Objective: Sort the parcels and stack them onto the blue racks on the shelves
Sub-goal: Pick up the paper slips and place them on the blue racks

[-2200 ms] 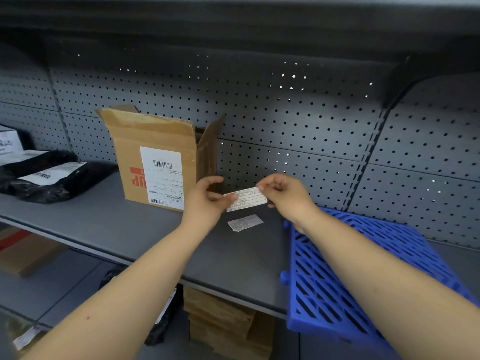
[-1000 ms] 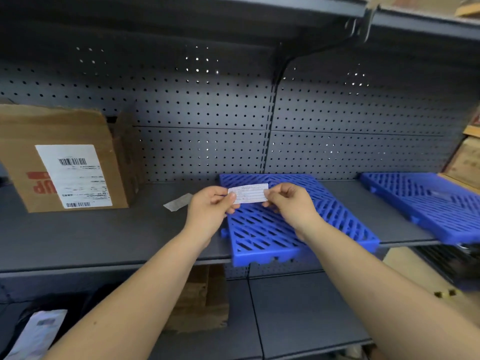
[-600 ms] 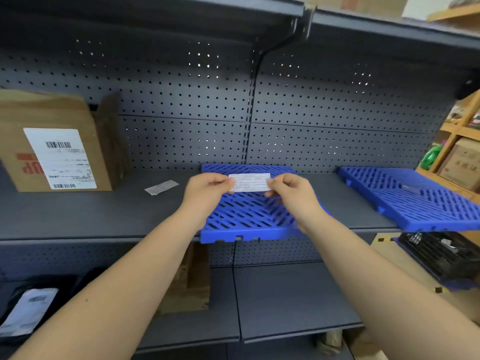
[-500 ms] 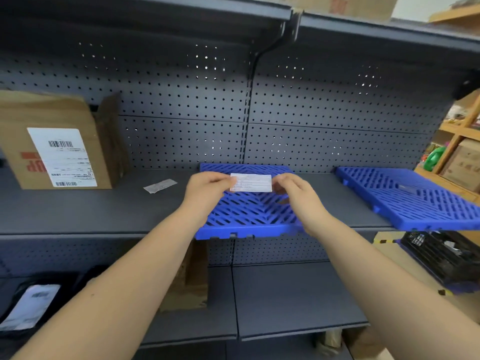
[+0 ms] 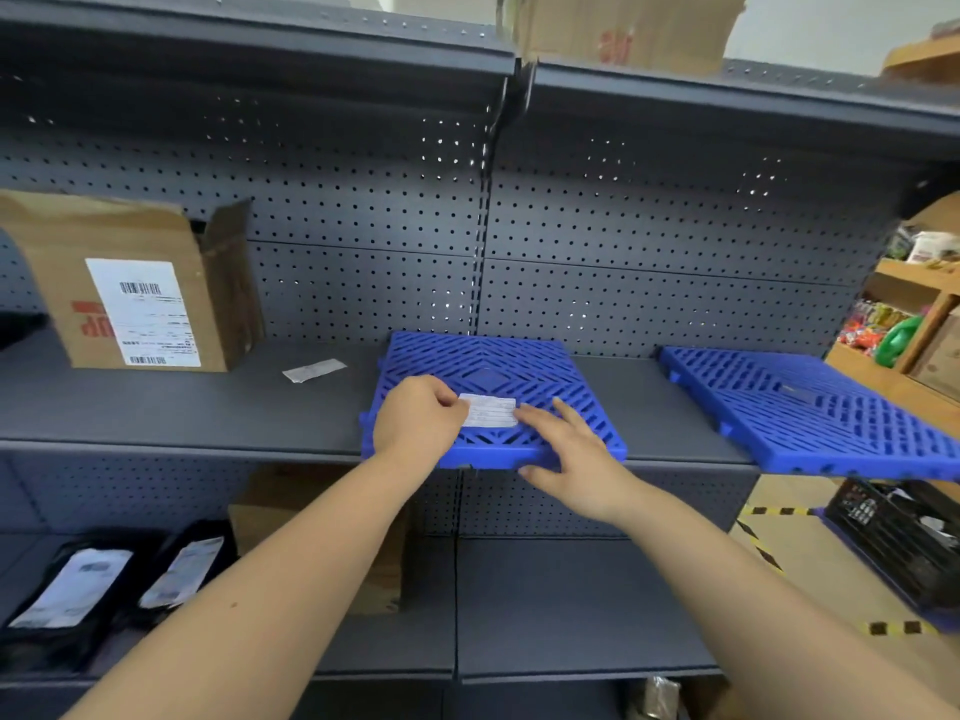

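A small white label point(image 5: 488, 410) lies flat on the front part of a blue rack point(image 5: 493, 371) on the grey middle shelf point(image 5: 182, 413). My left hand point(image 5: 415, 420) pinches the label's left end. My right hand point(image 5: 576, 462) has its fingers spread, fingertips on the label's right edge and thumb under the rack's front rim. A second blue rack point(image 5: 810, 407) sits further right, overhanging the shelf edge. An open cardboard box point(image 5: 140, 283) with a shipping label stands at the left of the same shelf.
A loose paper strip point(image 5: 313, 370) lies on the shelf between box and rack. Black parcel bags point(image 5: 104, 589) and a cardboard box point(image 5: 322, 517) sit on the lower shelf. Another box point(image 5: 623, 28) stands on the top shelf. A black crate point(image 5: 898, 532) stands on the floor at right.
The view has swung right from the box to the blue rack. Both hands carried the label down from the air onto the rack; my right hand let go its pinch and spread flat.
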Demonstrator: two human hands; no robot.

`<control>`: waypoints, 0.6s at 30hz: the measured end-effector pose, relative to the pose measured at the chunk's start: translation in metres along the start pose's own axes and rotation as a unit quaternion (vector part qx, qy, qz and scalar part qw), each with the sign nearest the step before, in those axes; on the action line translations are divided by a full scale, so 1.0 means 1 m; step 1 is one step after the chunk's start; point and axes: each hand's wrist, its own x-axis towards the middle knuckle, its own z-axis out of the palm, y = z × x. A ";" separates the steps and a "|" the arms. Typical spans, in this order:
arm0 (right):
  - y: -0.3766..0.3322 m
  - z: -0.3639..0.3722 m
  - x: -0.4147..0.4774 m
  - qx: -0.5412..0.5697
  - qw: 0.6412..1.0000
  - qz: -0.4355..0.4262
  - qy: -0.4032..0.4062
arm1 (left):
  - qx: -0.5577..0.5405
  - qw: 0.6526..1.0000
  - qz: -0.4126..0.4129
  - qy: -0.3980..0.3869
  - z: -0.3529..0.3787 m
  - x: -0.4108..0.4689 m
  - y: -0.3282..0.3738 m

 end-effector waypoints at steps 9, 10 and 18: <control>0.002 0.017 -0.007 -0.115 0.993 -0.023 0.020 | 0.127 0.985 0.101 0.052 0.010 -0.009 -0.023; 0.002 0.018 -0.007 -0.118 0.992 -0.025 0.020 | 0.111 0.982 0.144 0.052 0.009 -0.010 -0.025; 0.005 0.021 -0.008 -0.112 0.992 -0.034 0.040 | 0.295 0.913 0.244 -0.138 0.006 -0.028 -0.034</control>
